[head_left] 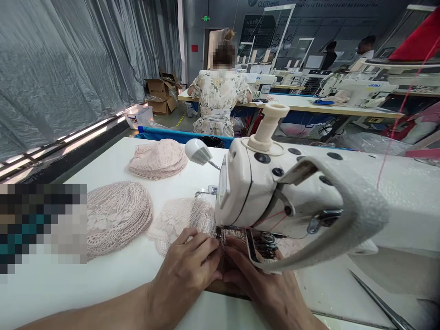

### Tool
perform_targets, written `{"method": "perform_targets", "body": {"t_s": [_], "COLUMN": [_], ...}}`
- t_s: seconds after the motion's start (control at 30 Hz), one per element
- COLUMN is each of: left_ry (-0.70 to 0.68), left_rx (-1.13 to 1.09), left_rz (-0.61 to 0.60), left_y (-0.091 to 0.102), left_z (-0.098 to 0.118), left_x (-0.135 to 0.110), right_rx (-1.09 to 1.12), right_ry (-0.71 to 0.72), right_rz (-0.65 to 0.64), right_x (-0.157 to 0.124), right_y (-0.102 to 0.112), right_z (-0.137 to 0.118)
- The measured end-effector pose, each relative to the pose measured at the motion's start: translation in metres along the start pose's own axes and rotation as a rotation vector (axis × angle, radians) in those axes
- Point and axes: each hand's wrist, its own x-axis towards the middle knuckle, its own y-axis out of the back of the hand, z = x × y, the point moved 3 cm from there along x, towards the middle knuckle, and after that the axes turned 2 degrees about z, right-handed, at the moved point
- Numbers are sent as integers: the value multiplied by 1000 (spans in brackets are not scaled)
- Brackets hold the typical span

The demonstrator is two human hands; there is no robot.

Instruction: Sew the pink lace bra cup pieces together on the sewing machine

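Observation:
At the needle end of a white sewing machine, both my hands work close together on a pale pink lace piece. My left hand has its fingers curled and pinched on the lace, left of the presser foot. Partly hidden under the machine head, my right hand reaches to the lace from the other side, its fingertips covered. The lace spreads out flat to the left behind my left hand. Red thread runs along the machine head.
Left of the machine lie a large stack of pink lace and a smaller stack of pink pieces. Pointed metal scissors or tweezers rest at the right. Ahead, a person sits at another sewing table. A small lamp juts from the machine.

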Motion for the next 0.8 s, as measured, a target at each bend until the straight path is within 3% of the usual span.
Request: {"method": "perform_targets", "body": {"t_s": [0.43,0.8], "left_ry": [-40,-82], "left_rx": [42,53], "left_rz": [-25,24], "left_y": [5,4], "left_z": [3,3], "left_x": [4,2], "right_rx": [-30,-33], "right_ry": [25,8], "right_rz": [67,43], "right_x": [-2,-2], "right_y": [-1,-2], "right_z": [-1,0]}}
